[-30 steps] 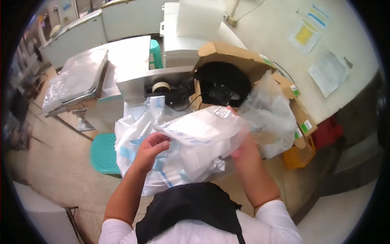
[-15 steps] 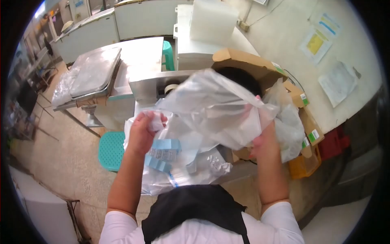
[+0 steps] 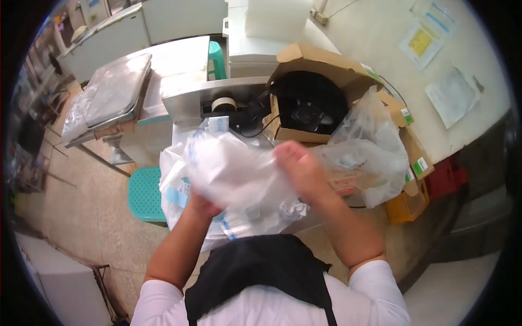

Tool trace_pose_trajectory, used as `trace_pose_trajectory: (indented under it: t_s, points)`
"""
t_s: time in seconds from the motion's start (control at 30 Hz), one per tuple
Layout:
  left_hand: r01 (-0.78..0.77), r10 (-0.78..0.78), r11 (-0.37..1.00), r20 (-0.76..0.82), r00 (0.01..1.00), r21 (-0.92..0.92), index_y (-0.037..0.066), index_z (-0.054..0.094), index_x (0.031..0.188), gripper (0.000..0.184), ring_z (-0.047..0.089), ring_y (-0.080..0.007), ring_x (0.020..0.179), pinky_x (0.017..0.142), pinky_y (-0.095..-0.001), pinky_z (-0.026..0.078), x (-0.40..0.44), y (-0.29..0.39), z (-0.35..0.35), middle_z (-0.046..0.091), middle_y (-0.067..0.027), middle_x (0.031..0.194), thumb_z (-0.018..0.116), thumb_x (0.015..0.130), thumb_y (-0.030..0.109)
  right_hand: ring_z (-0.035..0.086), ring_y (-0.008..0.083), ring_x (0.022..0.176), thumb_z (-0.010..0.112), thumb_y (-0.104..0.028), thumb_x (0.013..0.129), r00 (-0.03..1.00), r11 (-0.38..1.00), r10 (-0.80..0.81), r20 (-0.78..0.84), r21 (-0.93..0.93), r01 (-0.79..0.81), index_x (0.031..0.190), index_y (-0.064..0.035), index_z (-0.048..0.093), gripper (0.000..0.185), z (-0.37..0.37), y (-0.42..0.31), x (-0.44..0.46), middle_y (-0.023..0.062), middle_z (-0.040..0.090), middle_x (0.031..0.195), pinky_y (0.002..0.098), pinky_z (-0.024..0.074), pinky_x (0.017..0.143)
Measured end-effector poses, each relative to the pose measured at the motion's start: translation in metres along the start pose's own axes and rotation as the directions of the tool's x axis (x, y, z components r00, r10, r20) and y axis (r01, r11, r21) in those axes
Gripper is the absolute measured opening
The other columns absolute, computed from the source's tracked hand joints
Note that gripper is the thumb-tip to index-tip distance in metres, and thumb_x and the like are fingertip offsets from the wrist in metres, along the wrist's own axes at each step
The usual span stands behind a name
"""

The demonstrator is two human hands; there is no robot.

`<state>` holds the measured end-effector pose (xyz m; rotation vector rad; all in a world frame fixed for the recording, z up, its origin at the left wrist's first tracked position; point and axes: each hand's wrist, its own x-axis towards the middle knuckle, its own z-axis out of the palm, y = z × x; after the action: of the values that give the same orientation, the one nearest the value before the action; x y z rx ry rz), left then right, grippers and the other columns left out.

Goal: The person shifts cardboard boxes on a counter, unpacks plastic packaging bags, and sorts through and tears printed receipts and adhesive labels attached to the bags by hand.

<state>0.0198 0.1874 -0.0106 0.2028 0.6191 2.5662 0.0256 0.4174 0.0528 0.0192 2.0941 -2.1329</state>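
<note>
A crumpled white plastic bag [image 3: 234,171], blurred by motion, stretches between my hands over the table. My left hand [image 3: 205,205] grips the bag from below on its near left side, with most fingers hidden under it. At the bag's right edge, my right hand [image 3: 300,167] is closed on the plastic, slightly smeared. Beneath lies more white plastic sheeting [image 3: 171,163] on the table. Light-blue paper pieces [image 3: 175,196] rest on it, partly covered by the held bag.
An open cardboard box [image 3: 310,54] with black items stands behind my right hand. Beside it slumps a translucent bag [image 3: 380,157]. A tape roll [image 3: 223,103] sits in a metal tray [image 3: 185,99]. Left are a green stool [image 3: 145,190] and a table with metal trays [image 3: 117,89].
My right hand has moved left and down with the bag, which was spread wide and is now bunched. My left hand has shifted slightly right and lower, under the plastic.
</note>
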Motion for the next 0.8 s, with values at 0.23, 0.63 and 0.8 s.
trace_pose_trajectory:
  t_s: [0.23,0.63,0.8]
  points:
    - [-0.025,0.025,0.991,0.0,1.0,0.134,0.014,0.027,0.157,0.071,0.05,-0.0384,0.131,0.106,-0.0552,0.046,0.025,-0.008,-0.032,0.047,-0.0179,0.146,0.051,0.101,0.051,0.067,0.0256,0.091,0.077,-0.027,0.087,0.922,0.708,-0.223,0.315,-0.598,0.376,0.107,-0.0047,0.068,0.031,0.031,0.006,-0.041,0.011,0.07,0.098,0.0332,0.0522,0.081]
    - [0.092,-0.287,0.685,0.151,0.946,0.723,0.002,0.052,0.141,0.058,0.064,-0.0186,0.11,0.095,-0.0326,0.05,-0.003,-0.048,-0.096,0.065,-0.0095,0.123,0.067,0.093,0.031,0.065,0.0354,0.104,0.073,-0.017,0.08,0.818,0.543,-0.537,0.207,-0.658,0.522,0.122,-0.006,0.065,0.044,0.009,0.006,-0.045,0.0172,0.067,0.114,0.0412,0.0525,0.089]
    - [0.36,-0.408,0.763,-0.032,0.913,0.537,0.003,0.054,0.138,0.057,0.065,-0.0197,0.106,0.095,-0.0342,0.051,0.015,-0.026,0.028,0.066,-0.0102,0.12,0.071,0.09,0.029,0.067,0.0233,0.103,0.067,-0.007,0.09,0.923,0.919,-0.331,-0.196,-0.287,0.269,0.118,-0.005,0.065,0.029,-0.041,-0.025,-0.072,0.0102,0.069,0.11,0.0362,0.0535,0.088]
